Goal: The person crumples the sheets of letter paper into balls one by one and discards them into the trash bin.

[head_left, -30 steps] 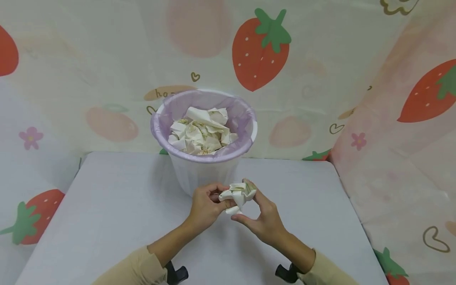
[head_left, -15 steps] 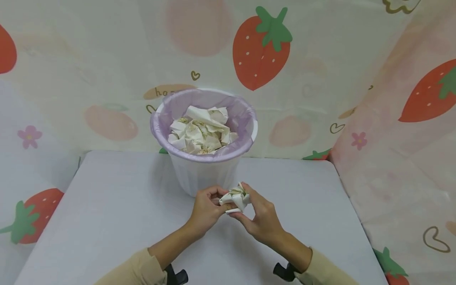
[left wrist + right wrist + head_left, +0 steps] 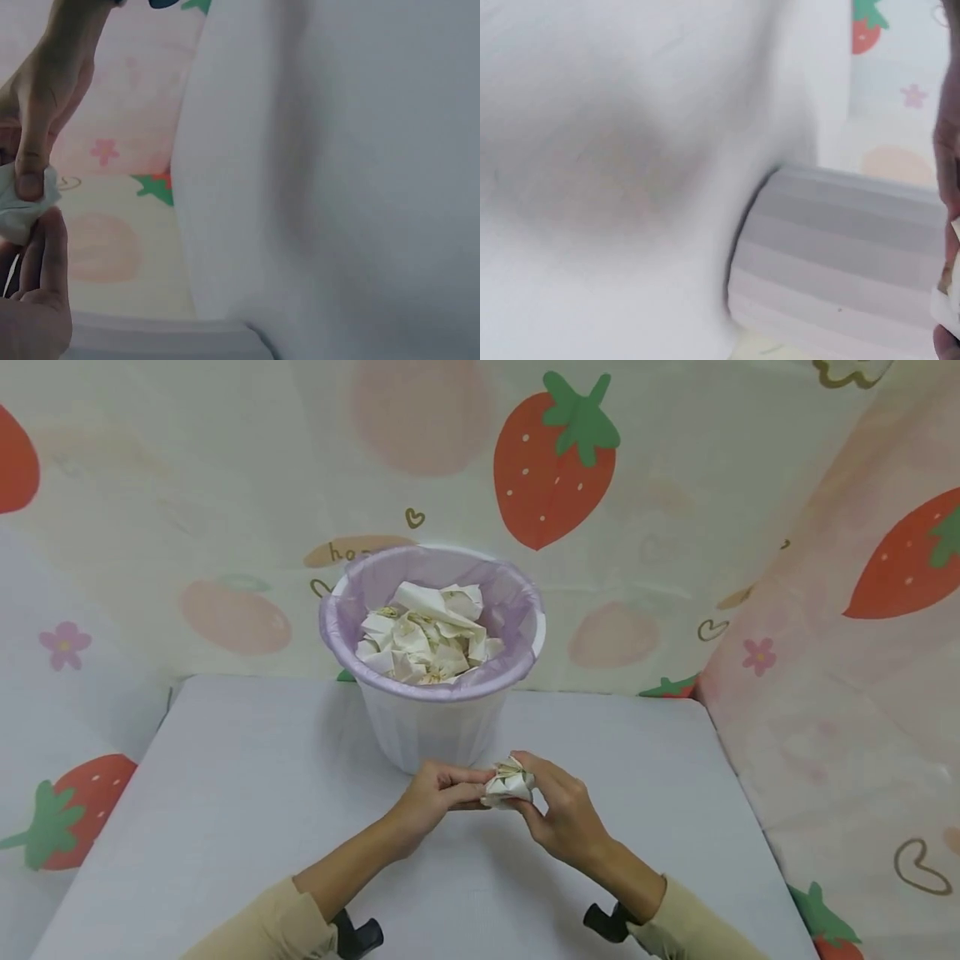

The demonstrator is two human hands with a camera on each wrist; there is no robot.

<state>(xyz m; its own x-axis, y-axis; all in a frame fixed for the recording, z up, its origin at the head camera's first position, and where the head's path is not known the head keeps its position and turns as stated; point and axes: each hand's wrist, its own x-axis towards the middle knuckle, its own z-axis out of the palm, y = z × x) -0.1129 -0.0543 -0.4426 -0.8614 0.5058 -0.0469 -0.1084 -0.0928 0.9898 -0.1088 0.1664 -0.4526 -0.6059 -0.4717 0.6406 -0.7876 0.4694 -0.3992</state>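
Between the two hands, in front of the bin, is a crumpled ball of white paper. My right hand pinches it, thumb below and fingers over its top right. The left hand reaches it from the other side with its fingers extended, the tips at the paper's left edge. In the left wrist view, the right thumb presses on the paper while the left fingertips touch it from below. Only a sliver of the paper shows at the right edge of the right wrist view.
Just behind the hands stands a white ribbed bin with a purple liner folded over its rim. Crumpled papers heap inside it. The white table meets strawberry-print sheeting at the back and sides.
The paper has become more compact and moved slightly right. My left fingers, curled around it before, have straightened and drawn back to its left edge. The right hand keeps its pinch.
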